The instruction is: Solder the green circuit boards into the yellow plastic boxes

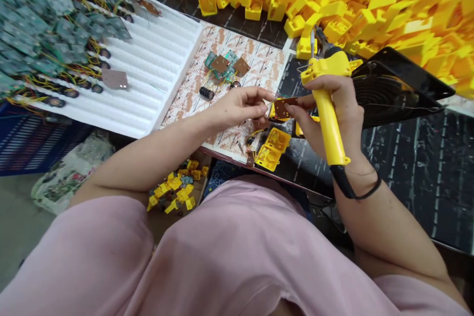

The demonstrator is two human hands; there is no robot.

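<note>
The right fingers (305,119) hide part of the brown board (283,108); the left edge cuts off the blue crate (37,139), the top edge the yellow cases (361,22).

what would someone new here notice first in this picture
Probably the huge heap of yellow plastic cases, spread across the top middle and right of the picture. Next comes the bright yellow tool near the centre, held in the right hand along with a small brown board. At upper left, grey-green circuit boards lie piled on a ridged white sheet.
</note>
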